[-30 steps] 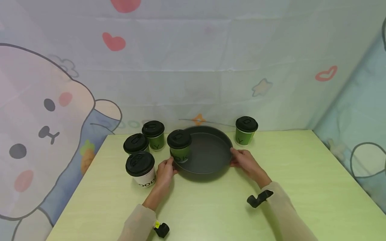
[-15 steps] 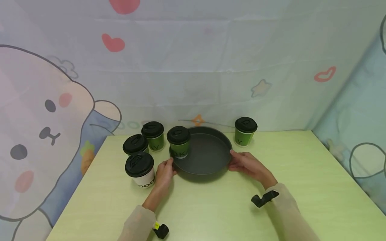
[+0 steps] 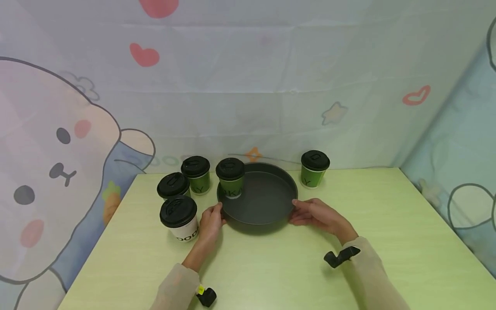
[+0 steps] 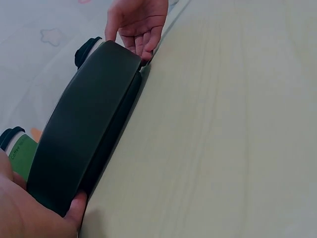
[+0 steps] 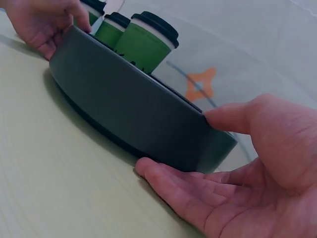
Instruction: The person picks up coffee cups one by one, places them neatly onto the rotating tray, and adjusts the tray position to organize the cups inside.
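A round dark grey pan (image 3: 267, 202) stands at the middle of the table. Inside its left part is a green paper cup (image 3: 231, 185) with a black lid, upright. My left hand (image 3: 210, 224) grips the pan's front left side, thumb at the rim. On the front right, my right hand (image 3: 319, 217) pinches the pan wall; in the right wrist view the thumb (image 5: 228, 119) lies on the rim and the fingers (image 5: 173, 183) reach beneath the bottom edge. The left wrist view shows the pan wall (image 4: 84, 124) between both hands.
Left of the pan stand a white lidded cup (image 3: 184, 230), a lidded cup (image 3: 173, 185) partly hidden behind it, and a green cup (image 3: 200, 184). Another green cup (image 3: 313, 176) is at the back right, near the pan. A printed cloth (image 3: 248, 86) hangs behind the table.
The green cup in the pan has shifted backward, away from me. My right hand has moved slightly toward the front along the pan's rim. The left hand has barely moved.
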Motion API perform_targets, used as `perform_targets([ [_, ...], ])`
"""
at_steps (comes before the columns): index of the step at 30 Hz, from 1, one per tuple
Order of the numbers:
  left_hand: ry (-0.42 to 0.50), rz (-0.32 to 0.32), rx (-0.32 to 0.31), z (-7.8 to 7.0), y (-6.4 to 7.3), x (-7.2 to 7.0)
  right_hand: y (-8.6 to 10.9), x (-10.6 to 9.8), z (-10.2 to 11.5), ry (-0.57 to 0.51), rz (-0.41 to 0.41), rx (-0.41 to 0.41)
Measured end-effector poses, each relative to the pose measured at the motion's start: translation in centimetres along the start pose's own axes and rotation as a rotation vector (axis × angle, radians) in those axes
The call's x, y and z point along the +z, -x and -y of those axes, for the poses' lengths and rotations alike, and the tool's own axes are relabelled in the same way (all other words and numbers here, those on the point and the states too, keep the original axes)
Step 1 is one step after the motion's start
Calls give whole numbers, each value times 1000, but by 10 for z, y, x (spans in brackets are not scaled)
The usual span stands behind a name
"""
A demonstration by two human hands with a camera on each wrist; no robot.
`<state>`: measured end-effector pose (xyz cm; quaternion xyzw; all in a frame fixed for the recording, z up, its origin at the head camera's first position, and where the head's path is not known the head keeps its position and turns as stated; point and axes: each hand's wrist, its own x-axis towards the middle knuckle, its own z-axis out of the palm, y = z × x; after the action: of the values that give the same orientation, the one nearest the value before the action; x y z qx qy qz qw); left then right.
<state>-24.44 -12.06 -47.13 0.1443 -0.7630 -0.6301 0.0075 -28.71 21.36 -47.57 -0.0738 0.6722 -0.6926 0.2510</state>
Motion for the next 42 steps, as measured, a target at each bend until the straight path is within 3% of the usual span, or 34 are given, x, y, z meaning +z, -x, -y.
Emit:
perform_targets([
  [3,3,0,-1,1,0,0,0,1,0,0,-13,-13],
  [11,-4,8,5,2,-1,0,-5,13,-4,-5,-163,-80],
  [19,17,22,-4,1,0,0,-5,18,-5,-15,-185,-89],
  [24,-19,31,38,-3,14,-1,-4,18,-5,-5,-182,-94],
  [29,-67,77,111,-12,38,-7,-4,19,-5,-16,-191,-91],
  [33,-75,133,242,-23,59,-17,-3,17,-6,-19,-193,-92],
  [36,-92,114,445,-33,68,-27,-3,16,-6,-13,-191,-95],
  [38,-124,50,603,-38,69,-35,-3,17,-6,-15,-195,-93],
  [40,-180,-66,754,-42,65,-44,-3,18,-6,-11,-195,-92],
  [42,-236,-187,858,-43,58,-55,-4,19,-6,-14,-196,-91],
])
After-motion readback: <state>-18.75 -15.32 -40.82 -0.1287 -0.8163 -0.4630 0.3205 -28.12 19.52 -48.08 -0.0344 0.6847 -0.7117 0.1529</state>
